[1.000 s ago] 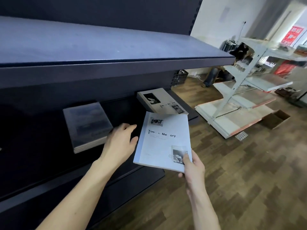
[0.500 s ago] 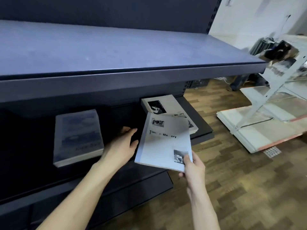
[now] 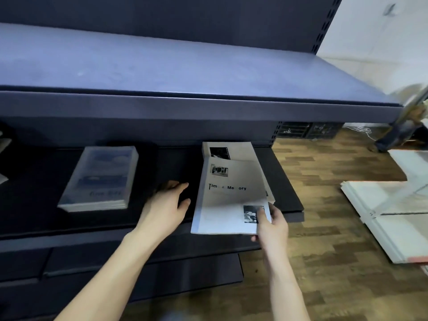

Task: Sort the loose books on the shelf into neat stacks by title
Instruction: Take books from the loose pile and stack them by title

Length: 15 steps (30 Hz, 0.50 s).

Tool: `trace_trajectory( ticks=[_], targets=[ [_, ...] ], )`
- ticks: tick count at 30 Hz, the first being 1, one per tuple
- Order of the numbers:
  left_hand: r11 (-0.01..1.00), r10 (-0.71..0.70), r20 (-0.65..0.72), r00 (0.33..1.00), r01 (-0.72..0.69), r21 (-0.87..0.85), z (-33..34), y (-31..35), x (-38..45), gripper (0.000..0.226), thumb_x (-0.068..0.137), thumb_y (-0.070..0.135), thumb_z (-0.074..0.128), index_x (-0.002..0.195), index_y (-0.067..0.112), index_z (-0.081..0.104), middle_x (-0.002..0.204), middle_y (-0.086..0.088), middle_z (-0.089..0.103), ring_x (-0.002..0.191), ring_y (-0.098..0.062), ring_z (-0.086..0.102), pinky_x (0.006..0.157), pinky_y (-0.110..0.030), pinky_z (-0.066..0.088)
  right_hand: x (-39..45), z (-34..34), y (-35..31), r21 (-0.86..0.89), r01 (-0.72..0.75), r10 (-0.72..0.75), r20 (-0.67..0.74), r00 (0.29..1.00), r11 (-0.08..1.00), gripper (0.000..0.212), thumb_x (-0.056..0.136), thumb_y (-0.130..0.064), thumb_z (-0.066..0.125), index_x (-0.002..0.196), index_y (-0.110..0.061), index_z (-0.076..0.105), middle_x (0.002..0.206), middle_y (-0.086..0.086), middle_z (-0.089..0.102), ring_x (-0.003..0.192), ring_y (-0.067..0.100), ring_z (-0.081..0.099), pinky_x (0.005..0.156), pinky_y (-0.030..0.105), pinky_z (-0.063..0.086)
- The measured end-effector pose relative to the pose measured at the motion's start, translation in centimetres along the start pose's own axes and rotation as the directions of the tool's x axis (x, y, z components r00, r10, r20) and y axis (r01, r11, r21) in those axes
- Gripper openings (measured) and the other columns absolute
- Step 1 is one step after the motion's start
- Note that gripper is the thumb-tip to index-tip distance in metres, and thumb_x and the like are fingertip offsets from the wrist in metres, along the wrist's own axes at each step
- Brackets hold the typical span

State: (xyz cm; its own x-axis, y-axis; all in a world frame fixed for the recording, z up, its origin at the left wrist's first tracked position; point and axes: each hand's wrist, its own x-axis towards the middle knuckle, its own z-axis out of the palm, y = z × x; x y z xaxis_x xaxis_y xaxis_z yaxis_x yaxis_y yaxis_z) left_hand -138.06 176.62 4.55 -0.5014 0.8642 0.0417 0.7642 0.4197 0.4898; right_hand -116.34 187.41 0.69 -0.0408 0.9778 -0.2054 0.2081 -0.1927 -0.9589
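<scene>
Pale grey book point(image 3: 228, 195) with black lettering and black-and-white photos; blue-toned book stack point(image 3: 99, 179); dark navy shelf point(image 3: 162, 163); brown parquet-patterned floor point(image 3: 324, 262).

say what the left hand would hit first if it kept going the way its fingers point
Probably nothing close: the left hand points into the dark bare gap between the blue book and the white books. Depth is unclear.

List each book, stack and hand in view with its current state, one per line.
Time & Memory book: closed, held above the matching stack, not yet set down.
White stack: flat on the middle shelf, mostly covered by the held book.
Blue-covered stack: flat on the shelf, apart from both hands.
Right hand: pinches the held book's near corner.
Left hand: open, holds nothing.
</scene>
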Motion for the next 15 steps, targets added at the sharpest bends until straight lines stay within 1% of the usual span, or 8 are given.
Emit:
trace_trajectory(
  ticks=[3,5,6,7,9,10,13,15],
  targets=[
    [1.000,-0.025,0.006,1.000,0.025,0.015,0.6,0.4,0.1,0.049,0.098,0.037,0.049,0.145,0.030,0.041,0.143,0.005,0.044,0.123,-0.020,0.051,0.097,-0.038,0.047,1.1,-0.5,-0.3,-0.028,0.051,-0.052,-0.005,0.999,0.998,0.037,0.098,-0.027,0.059,0.134,-0.019,0.057,0.127,0.001,0.063,0.076,0.021,0.068,0.043,0.022,0.049],
    [0.999,-0.032,-0.003,0.999,0.032,0.023,0.9,0.7,0.8,0.049,0.098,0.037,0.049,0.146,0.030,0.039,0.144,0.006,0.042,0.124,-0.020,0.050,0.096,-0.037,0.048,1.9,-0.8,-0.8,-0.037,0.103,-0.104,-0.015,0.994,0.994,0.042,0.098,-0.027,0.060,0.139,-0.019,0.055,0.130,-0.006,0.058,0.077,0.016,0.068,0.044,0.020,0.050],
    [0.999,-0.030,-0.005,1.000,0.030,0.030,1.1,0.8,1.1,0.049,0.098,0.038,0.048,0.146,0.029,0.039,0.144,0.006,0.041,0.124,-0.019,0.049,0.096,-0.037,0.048,2.4,-1.0,-1.0,-0.041,0.132,-0.132,-0.017,0.991,0.990,0.043,0.097,-0.027,0.061,0.139,-0.020,0.054,0.129,-0.008,0.058,0.079,0.012,0.068,0.051,0.022,0.054],
    [0.999,-0.035,-0.001,0.999,0.035,0.035,1.2,1.1,1.5,0.049,0.099,0.038,0.048,0.146,0.029,0.038,0.144,0.007,0.040,0.126,-0.019,0.047,0.097,-0.037,0.047,2.7,-1.1,-1.3,-0.060,0.155,-0.156,-0.012,0.988,0.986,0.045,0.096,-0.026,0.062,0.140,-0.021,0.053,0.130,-0.008,0.059,0.090,0.010,0.069,0.067,0.025,0.057],
    [0.998,-0.046,0.012,0.999,0.046,0.037,1.6,1.3,2.1,0.048,0.099,0.037,0.047,0.146,0.029,0.038,0.144,0.007,0.039,0.129,-0.019,0.043,0.099,-0.037,0.046,3.4,-1.5,-1.9,-0.128,0.192,-0.190,0.026,0.981,0.973,0.054,0.091,-0.023,0.067,0.143,-0.019,0.051,0.136,-0.004,0.059,0.121,0.015,0.059,0.096,0.028,0.046],
    [0.998,-0.051,0.016,0.999,0.050,0.037,1.8,1.4,2.4,0.048,0.099,0.038,0.047,0.145,0.029,0.038,0.144,0.007,0.039,0.129,-0.019,0.042,0.099,-0.037,0.046,3.8,-1.6,-2.0,-0.153,0.196,-0.191,0.047,0.980,0.968,0.058,0.088,-0.021,0.068,0.143,-0.017,0.050,0.135,-0.003,0.060,0.125,0.017,0.055,0.099,0.029,0.043],
    [0.997,-0.067,0.023,0.997,0.066,0.036,2.2,1.5,3.2,0.048,0.099,0.039,0.046,0.145,0.030,0.037,0.144,0.008,0.039,0.125,-0.019,0.045,0.095,-0.036,0.048,5.2,-1.6,-2.4,-0.207,0.209,-0.194,0.087,0.977,0.956,0.061,0.085,-0.016,0.069,0.143,-0.015,0.049,0.122,-0.005,0.061,0.119,0.018,0.057,0.093,0.027,0.041],
    [0.997,-0.072,0.028,0.997,0.072,0.034,2.5,1.7,3.6,0.048,0.099,0.039,0.047,0.145,0.030,0.038,0.144,0.008,0.039,0.126,-0.019,0.045,0.097,-0.036,0.047,6.0,-1.3,-2.2,-0.252,0.225,-0.208,0.091,0.974,0.941,0.060,0.086,-0.016,0.069,0.143,-0.013,0.050,0.124,-0.003,0.062,0.120,0.020,0.057,0.093,0.027,0.041]
  ],
)
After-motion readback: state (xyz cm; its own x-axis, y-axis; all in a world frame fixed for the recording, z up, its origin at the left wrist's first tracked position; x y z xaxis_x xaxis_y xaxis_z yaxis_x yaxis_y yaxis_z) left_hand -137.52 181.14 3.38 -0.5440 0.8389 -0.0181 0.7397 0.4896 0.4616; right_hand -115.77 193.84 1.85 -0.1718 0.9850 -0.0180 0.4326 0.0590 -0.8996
